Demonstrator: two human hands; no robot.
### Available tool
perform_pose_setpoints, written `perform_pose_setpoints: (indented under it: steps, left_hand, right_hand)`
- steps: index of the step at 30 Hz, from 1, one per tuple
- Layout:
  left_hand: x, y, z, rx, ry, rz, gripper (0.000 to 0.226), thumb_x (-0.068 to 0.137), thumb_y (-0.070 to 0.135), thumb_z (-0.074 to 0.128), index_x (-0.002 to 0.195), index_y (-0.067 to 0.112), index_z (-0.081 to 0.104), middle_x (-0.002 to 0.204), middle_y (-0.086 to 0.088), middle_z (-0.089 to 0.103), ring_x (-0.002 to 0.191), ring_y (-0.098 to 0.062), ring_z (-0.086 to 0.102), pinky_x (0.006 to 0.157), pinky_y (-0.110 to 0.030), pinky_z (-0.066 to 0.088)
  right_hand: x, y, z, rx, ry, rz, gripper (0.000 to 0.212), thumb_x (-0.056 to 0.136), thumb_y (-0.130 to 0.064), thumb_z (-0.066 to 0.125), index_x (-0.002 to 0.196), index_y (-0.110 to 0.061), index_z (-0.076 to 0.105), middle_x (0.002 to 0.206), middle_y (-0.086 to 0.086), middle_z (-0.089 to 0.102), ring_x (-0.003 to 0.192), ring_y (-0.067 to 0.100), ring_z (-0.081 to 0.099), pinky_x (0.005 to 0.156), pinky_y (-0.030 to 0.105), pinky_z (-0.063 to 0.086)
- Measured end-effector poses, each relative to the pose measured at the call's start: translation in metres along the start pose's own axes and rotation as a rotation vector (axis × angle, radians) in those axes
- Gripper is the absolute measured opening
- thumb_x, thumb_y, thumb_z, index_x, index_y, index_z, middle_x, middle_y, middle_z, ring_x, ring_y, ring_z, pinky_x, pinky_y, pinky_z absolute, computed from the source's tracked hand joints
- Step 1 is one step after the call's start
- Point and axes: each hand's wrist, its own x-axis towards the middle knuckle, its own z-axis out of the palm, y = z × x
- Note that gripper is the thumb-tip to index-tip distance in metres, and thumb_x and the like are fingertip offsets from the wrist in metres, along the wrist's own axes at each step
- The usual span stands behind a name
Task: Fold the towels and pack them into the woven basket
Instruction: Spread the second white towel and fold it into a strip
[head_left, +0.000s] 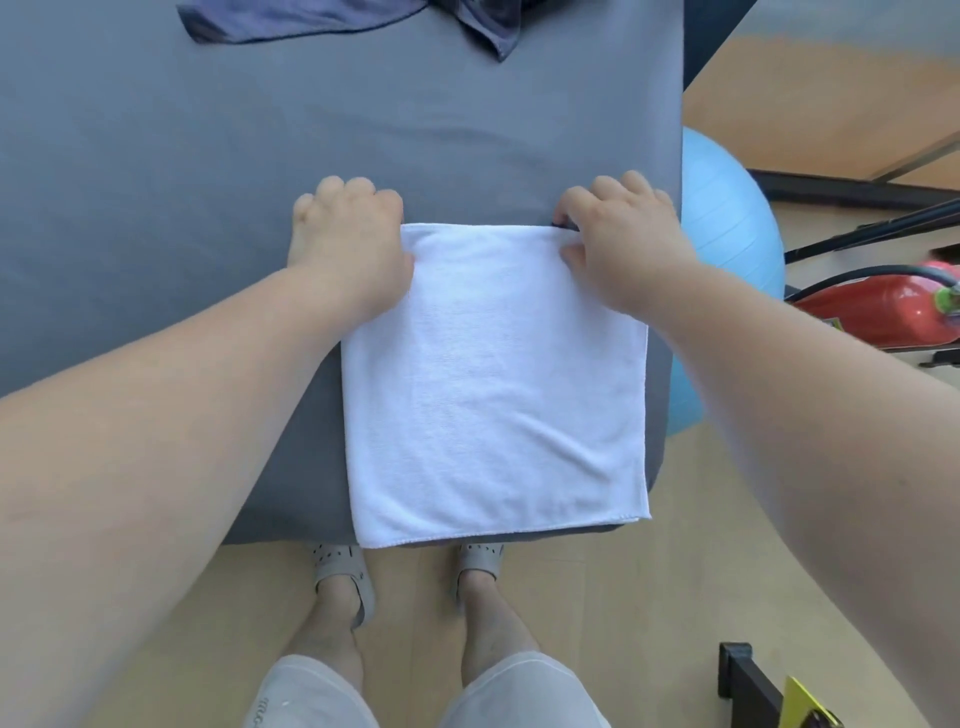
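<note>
White towel (493, 384) lies folded flat on the near right corner of the grey-sheeted bed (208, 156), with its near edge hanging slightly past the bed edge. Right hand (623, 239) has its fingers curled and pinches the far right corner. Left hand (353, 244) is curled at the far left corner and seems to grip it; the thumb is hidden. Dark blue cloth (291, 21) is bunched at the far edge. Blue ball (727, 208) and red extinguisher (872, 312) are on the floor to the right.

Grey-sheeted bed (208, 156) on light wood floor (571, 597), blue gym ball (727, 208) & red extinguisher (872, 306) at rt
</note>
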Motion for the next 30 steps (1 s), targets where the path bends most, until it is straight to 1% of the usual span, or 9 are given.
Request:
perform_pose_setpoints:
  steps: [4, 7, 10, 12, 15, 18, 22, 26, 30]
  left_hand:
    - [0.017, -0.003, -0.016, 0.037, -0.112, 0.056, 0.019, 0.09, 0.027, 0.056, 0.103, 0.016, 0.063, 0.103, -0.01, 0.057, 0.094, -0.033, 0.049, 0.076, -0.039, 0.037]
    - [0.023, -0.007, -0.02, 0.112, 0.045, 0.114, 0.01, 0.091, 0.018, 0.055, 0.1, 0.015, 0.056, 0.097, -0.015, 0.065, 0.091, -0.036, 0.057, 0.074, -0.039, 0.033]
    - [0.024, -0.01, -0.03, 0.148, 0.308, 0.148, 0.013, 0.09, 0.008, 0.056, 0.101, 0.011, 0.051, 0.094, -0.019, 0.062, 0.09, -0.039, 0.056, 0.069, -0.041, 0.027]
    - [0.021, -0.014, -0.037, 0.093, 0.38, 0.148, 0.011, 0.09, 0.005, 0.054, 0.1, 0.01, 0.051, 0.094, -0.02, 0.06, 0.089, -0.04, 0.053, 0.069, -0.042, 0.025]
    - [0.004, -0.022, -0.038, -0.011, 0.435, 0.147, 0.008, 0.091, 0.009, 0.051, 0.096, 0.009, 0.058, 0.09, -0.018, 0.058, 0.085, -0.039, 0.05, 0.068, -0.041, 0.023]
    - [-0.033, -0.032, -0.022, -0.144, 0.449, 0.192, 0.01, 0.084, 0.006, 0.056, 0.086, 0.011, 0.064, 0.079, -0.013, 0.056, 0.074, -0.033, 0.046, 0.064, -0.04, 0.029]
    - [-0.088, -0.042, 0.015, -0.247, 0.418, 0.199, 0.015, 0.071, -0.001, 0.058, 0.08, 0.01, 0.062, 0.077, -0.009, 0.057, 0.07, -0.033, 0.049, 0.062, -0.045, 0.041]
    - [-0.125, -0.047, 0.042, -0.312, 0.428, 0.184, 0.019, 0.066, -0.004, 0.052, 0.078, 0.008, 0.061, 0.077, -0.008, 0.056, 0.069, -0.031, 0.046, 0.061, -0.044, 0.041]
    - [-0.144, -0.052, 0.054, -0.319, 0.428, 0.156, 0.017, 0.066, -0.003, 0.051, 0.077, 0.007, 0.06, 0.076, -0.007, 0.055, 0.069, -0.03, 0.043, 0.061, -0.042, 0.038]
  right_hand:
    - [0.01, -0.001, -0.016, -0.043, -0.127, -0.049, 0.01, 0.095, -0.023, 0.053, 0.104, -0.025, 0.057, 0.114, 0.004, 0.052, 0.102, 0.029, 0.043, 0.078, 0.036, 0.032]
    - [0.018, -0.004, -0.028, -0.024, -0.2, 0.04, 0.012, 0.091, -0.015, 0.05, 0.098, -0.024, 0.05, 0.102, 0.004, 0.056, 0.09, 0.029, 0.047, 0.064, 0.032, 0.032]
    - [0.022, -0.001, -0.038, 0.014, -0.02, 0.118, 0.019, 0.09, -0.008, 0.045, 0.104, -0.018, 0.054, 0.095, 0.01, 0.058, 0.086, 0.035, 0.049, 0.064, 0.037, 0.034]
    - [0.019, 0.001, -0.041, 0.024, 0.139, 0.101, 0.018, 0.091, -0.009, 0.046, 0.105, -0.013, 0.056, 0.098, 0.013, 0.061, 0.089, 0.037, 0.05, 0.07, 0.043, 0.039]
    - [-0.004, -0.001, -0.037, 0.118, 0.194, 0.067, 0.013, 0.092, -0.018, 0.055, 0.103, -0.014, 0.061, 0.099, 0.009, 0.063, 0.095, 0.036, 0.054, 0.076, 0.043, 0.044]
    - [-0.047, -0.012, -0.021, 0.224, 0.217, 0.021, 0.005, 0.087, -0.019, 0.065, 0.091, -0.016, 0.063, 0.084, -0.001, 0.054, 0.085, 0.03, 0.053, 0.067, 0.036, 0.038]
    - [-0.108, -0.027, 0.014, 0.269, 0.191, -0.003, 0.016, 0.074, -0.006, 0.068, 0.086, -0.016, 0.066, 0.079, 0.003, 0.057, 0.074, 0.034, 0.056, 0.063, 0.043, 0.048]
    - [-0.155, -0.048, 0.04, 0.315, 0.188, 0.009, 0.025, 0.07, 0.005, 0.07, 0.084, -0.016, 0.068, 0.078, 0.002, 0.055, 0.069, 0.031, 0.054, 0.061, 0.043, 0.045]
    - [-0.179, -0.063, 0.048, 0.287, 0.245, 0.057, 0.023, 0.073, 0.003, 0.072, 0.081, -0.018, 0.068, 0.075, -0.001, 0.056, 0.068, 0.027, 0.05, 0.06, 0.037, 0.036]
